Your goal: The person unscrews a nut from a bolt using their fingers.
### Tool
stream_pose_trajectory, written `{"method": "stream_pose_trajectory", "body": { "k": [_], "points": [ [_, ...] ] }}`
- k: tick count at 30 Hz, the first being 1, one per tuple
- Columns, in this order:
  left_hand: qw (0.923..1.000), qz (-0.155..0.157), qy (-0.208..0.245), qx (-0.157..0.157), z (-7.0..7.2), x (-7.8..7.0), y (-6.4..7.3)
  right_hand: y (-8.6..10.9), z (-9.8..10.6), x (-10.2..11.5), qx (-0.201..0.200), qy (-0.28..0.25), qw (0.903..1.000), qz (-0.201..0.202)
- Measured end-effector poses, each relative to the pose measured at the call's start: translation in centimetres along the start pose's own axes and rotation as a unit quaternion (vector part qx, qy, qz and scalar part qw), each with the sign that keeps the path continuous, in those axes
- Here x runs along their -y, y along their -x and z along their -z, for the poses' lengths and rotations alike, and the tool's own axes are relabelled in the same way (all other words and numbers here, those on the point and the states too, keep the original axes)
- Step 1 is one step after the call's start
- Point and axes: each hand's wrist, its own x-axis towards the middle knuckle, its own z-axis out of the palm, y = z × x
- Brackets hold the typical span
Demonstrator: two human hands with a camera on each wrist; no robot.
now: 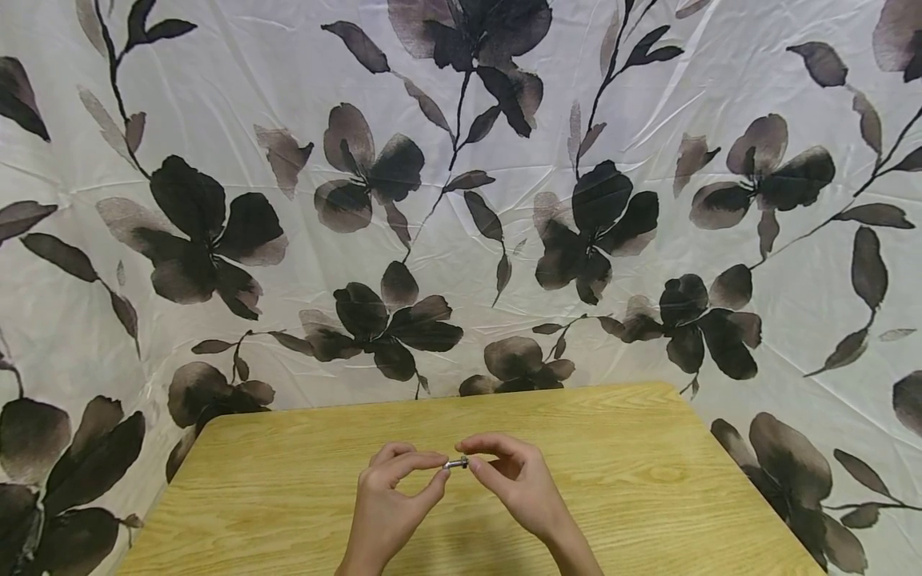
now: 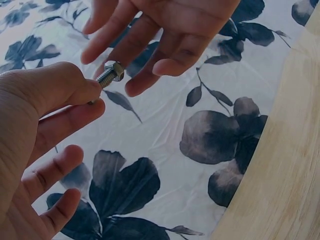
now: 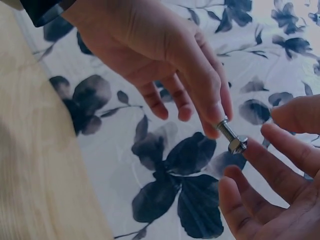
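Note:
A small silver bolt [image 1: 454, 464] is held above the table by my left hand [image 1: 389, 492], which pinches one end between thumb and fingertip. Its threaded shaft [image 2: 105, 78] shows past the left fingertips in the left wrist view. On the far end of the threads sits a hex nut [image 3: 237, 144], with a bit of the bolt's tip showing beyond it. My right hand [image 1: 524, 484] is beside the nut end, its thumb and fingers parted around it and not gripping. Whether a right fingertip touches the nut, I cannot tell.
Below both hands lies a light wood-grain table [image 1: 288, 480] with rounded far corners. Behind it and at both sides hangs a white cloth [image 1: 490, 264] printed with dark flowers and leaves. A dark band [image 3: 47, 12] crosses the right wrist view's upper left corner.

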Motion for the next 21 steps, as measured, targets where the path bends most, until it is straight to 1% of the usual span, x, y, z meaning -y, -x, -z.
{"method": "stream_pose_trajectory", "body": {
  "k": [2, 4, 7, 10, 12, 16, 21],
  "points": [
    [1.0, 0.001, -0.001, 0.001, -0.02, -0.03, 0.0, -0.03, -0.01, 0.15, -0.005, 0.004, 1.0, -0.006],
    [1.0, -0.004, -0.002, -0.001, -0.03, -0.02, 0.01, -0.05, 0.03, 0.26, -0.01, 0.008, 0.9997, -0.02],
    [0.9999, -0.016, -0.002, -0.006, -0.02, -0.03, -0.01, -0.14, 0.11, 0.45, -0.011, 0.016, 0.9974, -0.07],
    [0.9995, -0.029, -0.001, -0.01, -0.01, -0.01, -0.04, -0.23, 0.16, 0.6, -0.01, 0.031, 0.9923, -0.119],
    [0.9995, -0.03, 0.003, -0.009, 0.0, -0.06, -0.05, -0.28, 0.21, 0.64, -0.011, 0.042, 0.9892, -0.14],
    [0.9993, -0.035, 0.008, -0.011, 0.03, -0.11, -0.07, -0.3, 0.25, 0.55, -0.014, 0.055, 0.9866, -0.153],
    [0.9986, -0.051, 0.006, -0.013, 0.03, -0.1, -0.12, -0.27, 0.29, 0.43, -0.007, 0.053, 0.9871, -0.151]
  ]
}}
